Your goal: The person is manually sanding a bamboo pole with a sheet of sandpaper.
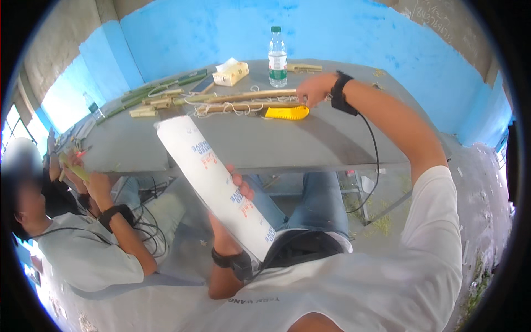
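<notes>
My left hand [241,188] is closed around a long white sheet of sandpaper [213,182], its printed backing facing up. The sheet is curled lengthwise and slants from my lap up over the table's near edge. Across the table, my right hand [316,89] reaches down with bent fingers at the right end of a long bamboo stick [251,95]. Just under its fingertips lies a tool with a yellow handle [286,113]. What the right fingers hold is hidden. A second bamboo stick [238,106] with loose white string lies alongside.
On the grey table [354,146] stand a clear bottle [277,61] with a green cap and a tissue box [231,74]. Bamboo pieces [157,103] and green stalks [135,98] lie left. A co-worker [88,249] sits at my left, holding bamboo. A black cable [376,149] hangs from my right wrist.
</notes>
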### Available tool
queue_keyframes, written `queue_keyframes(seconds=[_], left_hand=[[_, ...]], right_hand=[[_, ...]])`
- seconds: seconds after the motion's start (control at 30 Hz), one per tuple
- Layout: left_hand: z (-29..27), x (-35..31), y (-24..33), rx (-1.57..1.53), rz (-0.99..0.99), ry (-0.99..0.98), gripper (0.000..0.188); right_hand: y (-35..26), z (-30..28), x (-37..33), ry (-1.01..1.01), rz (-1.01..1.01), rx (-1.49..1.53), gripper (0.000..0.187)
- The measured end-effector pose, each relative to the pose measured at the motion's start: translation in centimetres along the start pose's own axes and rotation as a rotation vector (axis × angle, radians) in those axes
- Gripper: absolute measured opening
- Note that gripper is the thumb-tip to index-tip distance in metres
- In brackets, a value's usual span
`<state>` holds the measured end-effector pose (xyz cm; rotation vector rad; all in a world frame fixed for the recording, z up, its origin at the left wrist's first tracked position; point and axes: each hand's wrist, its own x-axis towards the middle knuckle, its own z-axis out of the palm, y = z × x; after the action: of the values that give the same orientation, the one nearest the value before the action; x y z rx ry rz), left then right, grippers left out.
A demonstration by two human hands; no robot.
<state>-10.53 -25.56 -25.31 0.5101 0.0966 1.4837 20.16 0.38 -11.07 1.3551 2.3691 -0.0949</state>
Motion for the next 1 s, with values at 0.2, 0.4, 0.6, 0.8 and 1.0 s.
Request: queue_keyframes(seconds=[0.2,0.4,0.6,0.8,1.0], left_hand=[[0.3,0.0,0.6,-0.005,0.036,-0.018,0.040],[0.5,0.0,0.5,0.012,0.050,0.026,0.038],[1.5,-0.4,0.5,0.023,0.040,0.037,0.037],[0.8,0.1,1.1,0.022,0.062,0.014,0.037],[-0.7,0.3,1.4,0.014,0.053,-0.016,0.041]], right_hand=[[1.1,3.2,2.7,0.248,-0.036,0.046,0.029],[0.6,-2.9,-1.7,0.629,-0.182,0.233,0.029],[-3.0,-8.5,-6.5,0.961,-0.162,0.814,0.034],[-5.0,-12.7,-9.8,1.006,-0.151,0.669,0.039],[-5.6,-14.7,-10.6,1.108,-0.104,0.616,0.048]])
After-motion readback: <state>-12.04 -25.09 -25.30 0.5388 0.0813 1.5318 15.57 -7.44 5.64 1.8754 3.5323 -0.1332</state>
